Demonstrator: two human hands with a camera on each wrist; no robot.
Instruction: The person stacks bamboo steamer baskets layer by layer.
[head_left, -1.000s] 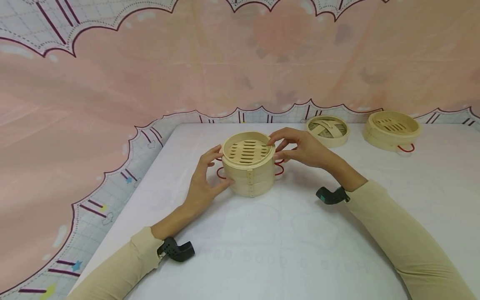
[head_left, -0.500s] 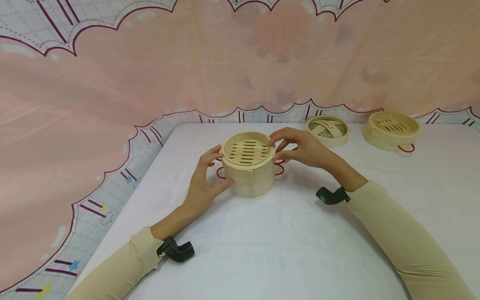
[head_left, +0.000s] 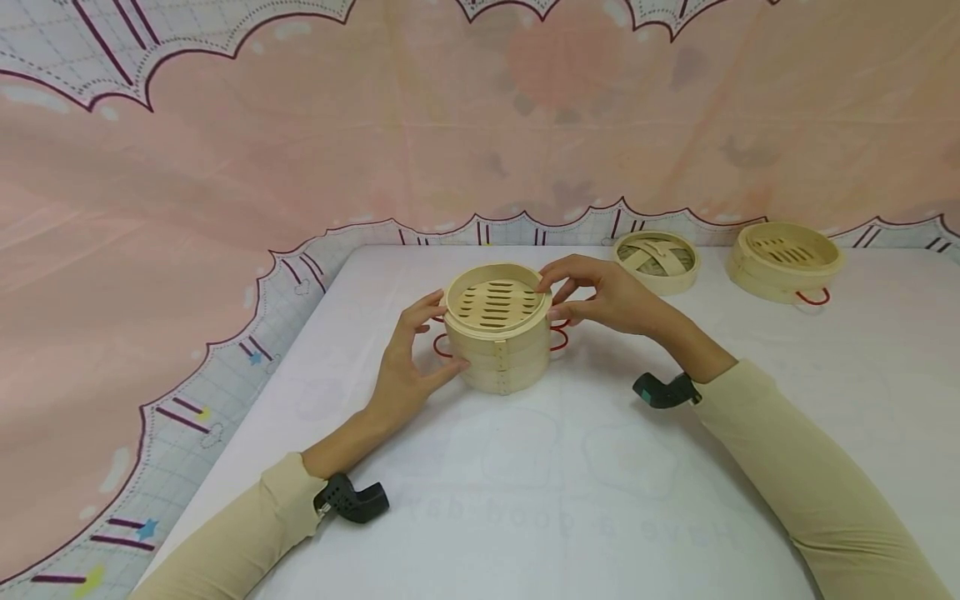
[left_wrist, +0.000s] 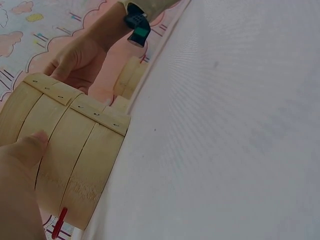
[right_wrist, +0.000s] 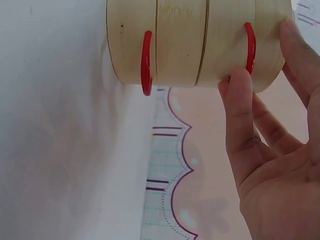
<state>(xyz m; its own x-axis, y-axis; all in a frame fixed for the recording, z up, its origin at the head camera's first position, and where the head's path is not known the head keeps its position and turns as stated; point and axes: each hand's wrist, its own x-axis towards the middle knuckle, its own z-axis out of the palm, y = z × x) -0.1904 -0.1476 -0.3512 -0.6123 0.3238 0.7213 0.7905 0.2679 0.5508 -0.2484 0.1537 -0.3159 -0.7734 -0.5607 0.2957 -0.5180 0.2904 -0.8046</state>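
Two bamboo steamer baskets (head_left: 498, 358) stand stacked on the white table (head_left: 570, 517), with red loop handles (right_wrist: 145, 62) at their sides. Inside the upper basket is a slotted base (head_left: 495, 304). My left hand (head_left: 405, 362) holds the stack's left side, thumb low on the front and fingers near the upper rim. At the right, my right hand (head_left: 611, 296) pinches the upper basket's rim, with the thumb beside its red handle in the right wrist view. The left wrist view shows the left thumb (left_wrist: 27, 150) pressed on the bamboo wall; some left fingers are hidden.
A woven bamboo lid (head_left: 654, 260) lies at the back of the table, behind the right hand. To its right sits another steamer basket (head_left: 783, 267) with a red handle. A pink patterned cloth (head_left: 450, 142) hangs behind the table.
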